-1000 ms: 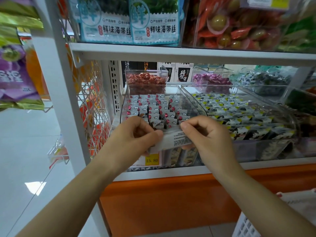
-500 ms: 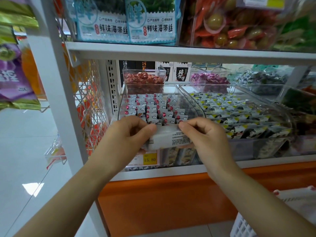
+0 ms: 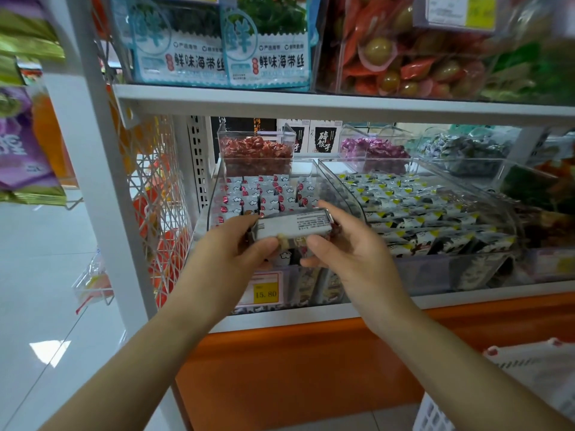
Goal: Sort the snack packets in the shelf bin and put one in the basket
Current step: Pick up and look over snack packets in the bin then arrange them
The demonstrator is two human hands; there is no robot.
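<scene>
Your left hand [image 3: 230, 253] and right hand [image 3: 345, 253] are each pinching one end of the silvery-white rectangular snack packet [image 3: 295, 227], holding it over the front of the clear plastic shelf bin [image 3: 214, 197]. Letting go of one end early is likely risking a drop short of the white lattice basket [image 3: 434, 413], well apart.

The white lower shelf [image 3: 466, 298] carries two clear bins side by side. The left bin [image 3: 215, 197] holds red-and-white packets [image 3: 267, 194], the right bin [image 3: 337, 178] black-and-yellow packets [image 3: 413, 209]. Behind them stand tubs of red sweets [image 3: 256, 150] and purple sweets [image 3: 373, 149].
</scene>
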